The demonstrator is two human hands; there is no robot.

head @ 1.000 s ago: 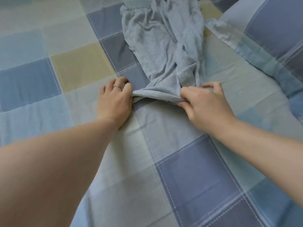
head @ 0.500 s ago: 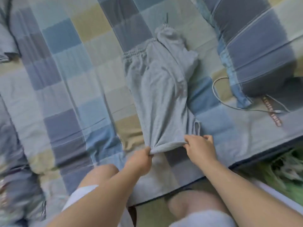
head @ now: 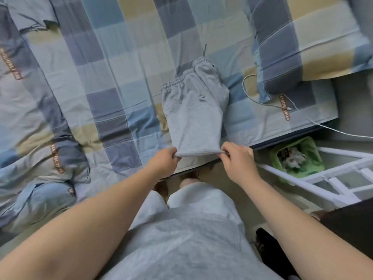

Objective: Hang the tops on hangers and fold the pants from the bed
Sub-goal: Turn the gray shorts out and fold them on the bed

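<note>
Grey pants (head: 192,116) lie lengthwise on the checked bed sheet (head: 113,81), with the elastic waistband at the far end and the leg hem at the near edge of the bed. My left hand (head: 164,164) grips the hem's left corner. My right hand (head: 238,158) pinches the hem's right corner. The hem is stretched straight between both hands. No tops or hangers are in view.
A checked pillow (head: 302,43) lies at the back right, with a white cable (head: 262,100) trailing off the bed. A rumpled checked duvet (head: 30,138) fills the left. Beside the bed stand a green bin (head: 296,156) and a white rack (head: 333,178).
I have backed away from the bed while pulling the hem toward its near edge. The pants now lie stretched out flat and straight instead of bunched.
</note>
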